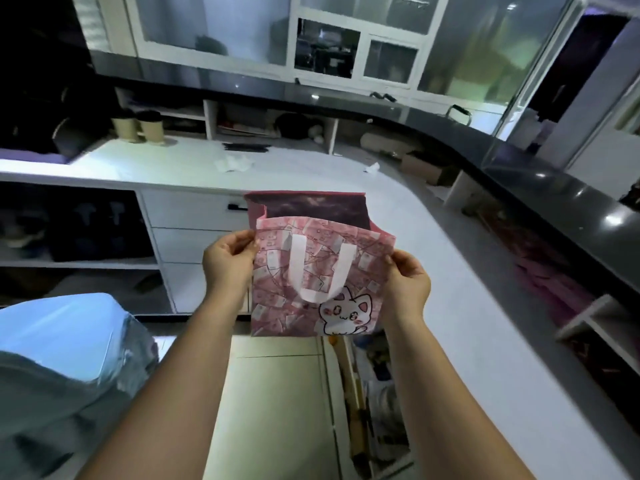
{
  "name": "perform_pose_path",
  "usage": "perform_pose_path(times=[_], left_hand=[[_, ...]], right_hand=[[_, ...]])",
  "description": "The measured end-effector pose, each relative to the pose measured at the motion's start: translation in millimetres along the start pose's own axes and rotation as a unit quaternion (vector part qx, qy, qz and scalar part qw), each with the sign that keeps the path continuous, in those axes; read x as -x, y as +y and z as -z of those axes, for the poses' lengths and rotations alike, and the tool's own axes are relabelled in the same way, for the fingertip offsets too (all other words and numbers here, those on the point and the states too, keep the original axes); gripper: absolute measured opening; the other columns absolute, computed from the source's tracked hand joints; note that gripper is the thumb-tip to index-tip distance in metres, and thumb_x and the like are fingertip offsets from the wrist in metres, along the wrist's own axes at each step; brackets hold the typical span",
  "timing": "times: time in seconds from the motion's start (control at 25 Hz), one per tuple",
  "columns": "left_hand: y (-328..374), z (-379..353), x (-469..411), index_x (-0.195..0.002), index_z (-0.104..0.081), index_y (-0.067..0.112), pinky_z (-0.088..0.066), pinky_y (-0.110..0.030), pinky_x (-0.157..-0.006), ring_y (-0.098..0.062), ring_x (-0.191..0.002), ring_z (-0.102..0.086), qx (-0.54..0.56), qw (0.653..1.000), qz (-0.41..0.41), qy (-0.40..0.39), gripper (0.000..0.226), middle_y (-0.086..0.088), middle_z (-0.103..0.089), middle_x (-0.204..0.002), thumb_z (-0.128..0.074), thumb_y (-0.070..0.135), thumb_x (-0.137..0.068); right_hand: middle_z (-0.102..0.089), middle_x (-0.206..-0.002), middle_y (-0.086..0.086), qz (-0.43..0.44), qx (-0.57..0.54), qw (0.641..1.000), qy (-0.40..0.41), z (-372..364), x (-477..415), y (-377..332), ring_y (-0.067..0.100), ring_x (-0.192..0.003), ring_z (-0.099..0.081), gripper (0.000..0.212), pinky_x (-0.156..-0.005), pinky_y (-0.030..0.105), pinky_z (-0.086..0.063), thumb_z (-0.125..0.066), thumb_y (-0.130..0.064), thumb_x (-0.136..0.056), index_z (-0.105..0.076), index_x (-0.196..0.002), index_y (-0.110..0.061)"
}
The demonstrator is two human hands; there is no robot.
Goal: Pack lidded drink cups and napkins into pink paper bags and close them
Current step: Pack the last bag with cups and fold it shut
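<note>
Head-camera view is showing both hands holding a pink printed paper bag with a white handle and a cartoon cat (322, 282) up in the air, in front of the white surface (311, 181) and not resting on it. Left hand (227, 261) is pinching the bag's left top corner between thumb and fingers, and the right hand (408, 275) is pinching the right edge the same way, both closed on the paper; the near panel is being drawn toward the person while the far panel is standing back, so the mouth is gaping, probably to open the bag for loading. Its inside is looking dark, and whether anything is in it I cannot tell. Two tan lidded drink cups (138, 126) are standing far back on the left of the surface, well apart from the bag, with loose white napkins (233, 164) lying nearer the middle. Bare surface between napkins and bag is leaving room to set the bag down, though the rounded front edge is running close beneath it.
</note>
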State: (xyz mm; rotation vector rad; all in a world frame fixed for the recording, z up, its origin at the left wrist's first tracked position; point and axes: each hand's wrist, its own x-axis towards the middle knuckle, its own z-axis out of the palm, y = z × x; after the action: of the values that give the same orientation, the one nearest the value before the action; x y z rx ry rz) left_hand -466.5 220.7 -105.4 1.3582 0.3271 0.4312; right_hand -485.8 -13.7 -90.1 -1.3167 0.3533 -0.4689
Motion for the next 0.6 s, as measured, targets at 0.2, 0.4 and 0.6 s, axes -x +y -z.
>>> perform_pose_path(times=[0.2, 0.4, 0.6], left_hand=[[-4, 52, -99, -0.081, -0.070, 0.028, -0.057, -0.025, -0.066, -0.004, -0.072, -0.070, -0.011, 0.999, -0.001, 0.039, 0.023, 0.010, -0.073, -0.079, -0.070, 0.005, -0.084], [-15, 64, -177, -0.085, -0.071, 0.026, -0.057, -0.027, -0.070, -0.012, -0.080, -0.071, -0.016, 0.997, 0.026, 0.068, 0.019, 0.004, -0.074, -0.087, -0.070, 0.007, -0.086], [-11, 38, -261, -0.088, -0.070, 0.021, -0.057, -0.028, -0.073, -0.013, -0.080, -0.069, -0.031, 0.997, 0.030, 0.063, 0.016, -0.001, -0.073, -0.089, -0.069, 0.005, -0.085]], right_hand=[[-0.074, -0.081, 0.001, -0.037, -0.004, 0.999, -0.016, -120, -27, 41, 0.026, -0.088, -0.069, 0.017, -0.078, 0.039, -0.058, -0.066, -0.010, -0.088, -0.071, -0.076, -0.021], [-0.074, -0.084, -0.004, -0.053, 0.013, 0.998, -0.019, -190, -65, 68, 0.017, -0.088, -0.070, 0.017, -0.077, 0.033, -0.059, -0.065, -0.013, -0.089, -0.071, -0.079, -0.025], [-0.074, -0.084, -0.006, -0.079, -0.016, 0.996, -0.024, -242, -135, 77, 0.015, -0.089, -0.070, 0.016, -0.076, 0.030, -0.058, -0.065, -0.012, -0.089, -0.071, -0.081, -0.025]])
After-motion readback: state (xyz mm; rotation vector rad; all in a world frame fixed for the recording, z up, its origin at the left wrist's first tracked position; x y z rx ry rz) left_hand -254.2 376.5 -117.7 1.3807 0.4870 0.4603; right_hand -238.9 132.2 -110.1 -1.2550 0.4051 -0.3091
